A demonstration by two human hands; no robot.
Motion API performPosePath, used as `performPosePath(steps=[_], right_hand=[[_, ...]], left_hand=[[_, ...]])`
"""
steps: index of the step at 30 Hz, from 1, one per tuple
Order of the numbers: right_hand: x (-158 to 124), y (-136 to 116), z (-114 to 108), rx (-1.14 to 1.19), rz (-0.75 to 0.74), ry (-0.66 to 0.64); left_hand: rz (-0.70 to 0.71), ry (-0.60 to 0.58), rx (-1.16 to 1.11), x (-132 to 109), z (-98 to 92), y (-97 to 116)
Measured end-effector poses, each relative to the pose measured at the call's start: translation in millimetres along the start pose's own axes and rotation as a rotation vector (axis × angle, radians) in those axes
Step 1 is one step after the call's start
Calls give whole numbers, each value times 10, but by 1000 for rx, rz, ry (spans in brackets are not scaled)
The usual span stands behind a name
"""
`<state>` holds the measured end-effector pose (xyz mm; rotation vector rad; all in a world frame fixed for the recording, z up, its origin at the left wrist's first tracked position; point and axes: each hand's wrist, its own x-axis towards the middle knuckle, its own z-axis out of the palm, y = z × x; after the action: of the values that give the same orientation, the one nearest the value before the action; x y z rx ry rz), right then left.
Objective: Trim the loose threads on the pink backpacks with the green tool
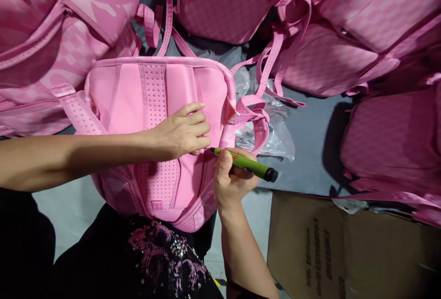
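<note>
one pink backpack (153,106) is positioned directly in front of the person, back panel facing up, at the near edge of the bench (306,133). two hands are engaged. the right hand (236,179) has its grip pinched around one green marker (253,166), thumb on the near side; the marker's rear black end points away from the panel. the left hand (184,133) lies on the back panel with fingers curled. its fingertips are turned under, so i cannot tell whether that grip pinches fabric or only presses on it. the marker's tip sits just beside these fingers; contact with the panel cannot be confirmed.

at least four further bags surround the work: one at left (103,9), one at top centre (220,9), one at upper right (375,19), one at right (389,138). all four are cut off by the view; overlap at upper right prevents an exact count. one piece of clear plastic (280,136) is partly covered by a looped strap (262,126). one cardboard box (303,230) carries sideways print, too blurred to read.
</note>
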<state>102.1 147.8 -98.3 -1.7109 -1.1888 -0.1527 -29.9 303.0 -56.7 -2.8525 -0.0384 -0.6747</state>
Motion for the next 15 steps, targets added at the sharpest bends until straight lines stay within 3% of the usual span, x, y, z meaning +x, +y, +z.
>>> performPosePath(steps=[8, 12, 15], right_hand=[[-29, -7, 3, 52, 103, -36], [-22, -26, -69, 8, 49, -28], [-77, -66, -142, 36, 5, -46]], left_hand=[[13, -66, -42, 22, -38, -19], [135, -287, -137, 181, -123, -231], [107, -480, -93, 340, -263, -363]])
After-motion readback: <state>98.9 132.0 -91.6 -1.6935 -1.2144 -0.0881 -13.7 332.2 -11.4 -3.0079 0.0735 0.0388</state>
